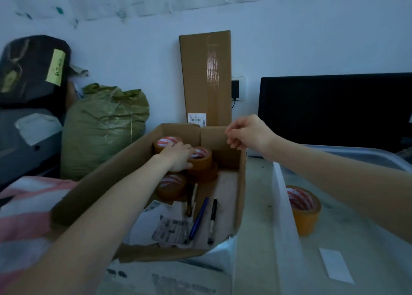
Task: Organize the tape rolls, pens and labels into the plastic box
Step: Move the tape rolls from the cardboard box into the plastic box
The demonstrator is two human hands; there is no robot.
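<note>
The person's left hand (178, 155) reaches into the open cardboard box (89, 190) and lies over a brown tape roll (201, 159) at the far end. Its fingers curve down over the roll's top and near side, so it looks like a grip forming, though whether the roll is firmly held cannot be told from here. The right hand (247, 134) hangs above the box's far right corner, fingers loosely curled, holding nothing that shows.

At least 3 rolls sit clustered in the far half of the cardboard box: the one under the hand, a second roll (166, 142) just behind it, and a third roll (171, 186) nearer. In the near half lie a blue pen (199, 219), a black pen (212, 221) just right of it, and printed labels (171, 230) to their left. 1 orange tape roll (304, 210) already stands in the clear plastic box (283, 205) on the right.

The rolls look stiff and fairly weighty, with smooth sides; a hold spanning the outer rim, or thumb outside and fingers through the core, should be secure. The pens are light and rigid, best pinched mid-barrel. The labels are thin, floppy sheets lying flat, so they likely need lifting by an edge.
</note>
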